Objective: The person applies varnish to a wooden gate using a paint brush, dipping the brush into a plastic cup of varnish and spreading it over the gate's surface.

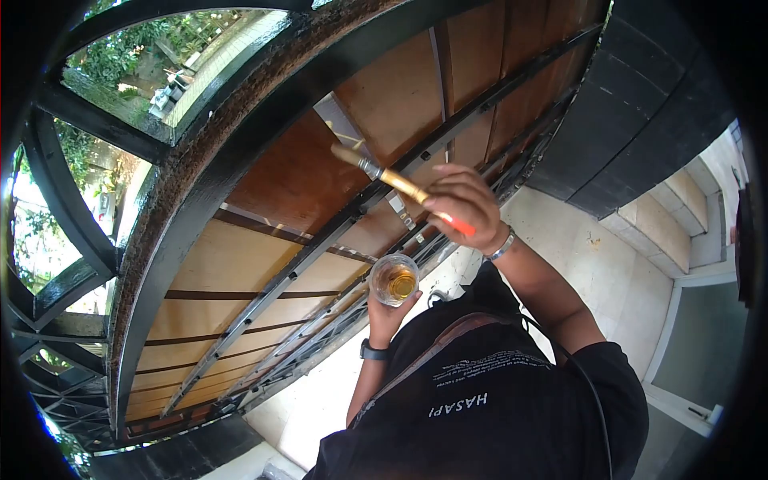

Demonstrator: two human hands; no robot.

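My right hand (pixel 464 206) is closed around the handle of a paintbrush (pixel 404 186). The brush points up and left, its bristles in front of a reddish-brown wood panel (pixel 280 180); whether they touch it I cannot tell. Lower and to the left, my left hand (pixel 388 315) holds a clear plastic cup (pixel 394 280) with amber liquid at its bottom. Pale, unstained-looking panels (pixel 232 256) lie left of the cup, between dark strips. Black metal bars (pixel 308 256) run diagonally across the panels.
A curved black metal frame (pixel 144 272) with rusty-brown patches borders the panels, with greenery beyond its openings. Light floor tiles (pixel 552 232) lie on the right, near stone steps (pixel 652 232) and a white-framed door (pixel 668 344). A dark cable (pixel 588 376) hangs over my black shirt.
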